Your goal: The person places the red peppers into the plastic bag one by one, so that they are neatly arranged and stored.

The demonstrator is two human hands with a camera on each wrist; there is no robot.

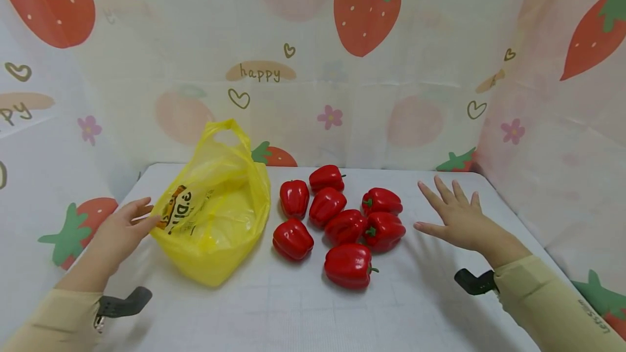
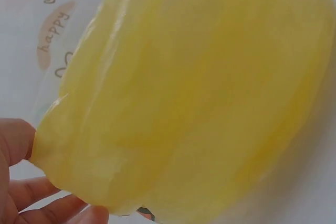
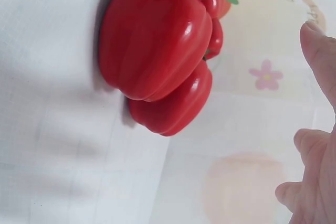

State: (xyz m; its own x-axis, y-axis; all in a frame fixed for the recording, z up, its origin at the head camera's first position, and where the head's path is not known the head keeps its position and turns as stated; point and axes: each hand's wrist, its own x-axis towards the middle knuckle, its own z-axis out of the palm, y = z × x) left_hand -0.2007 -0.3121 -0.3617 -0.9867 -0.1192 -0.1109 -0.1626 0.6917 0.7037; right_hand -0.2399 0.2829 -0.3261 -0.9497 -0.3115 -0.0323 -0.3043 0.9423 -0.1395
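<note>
At the left stands a yellow plastic bag (image 1: 222,243), its mouth gaping and one handle loop upright. My left hand (image 1: 119,230) is at the bag's left edge and pinches it between thumb and fingers; in the left wrist view the yellow film (image 2: 199,98) covers most of the picture and partly hides the fingers (image 2: 37,192). Several red bell peppers (image 1: 347,266) lie in a loose cluster right of the bag. To their right my right hand (image 1: 462,221) hovers with spread fingers, touching nothing. From the right wrist, the nearest pepper (image 3: 155,40) looms large.
A white-covered table (image 1: 303,319) carries everything. Behind and on both sides hang cloth walls (image 1: 391,75) printed with strawberries, hearts and flowers. Dark camera mounts (image 1: 126,303) sit on both wrists.
</note>
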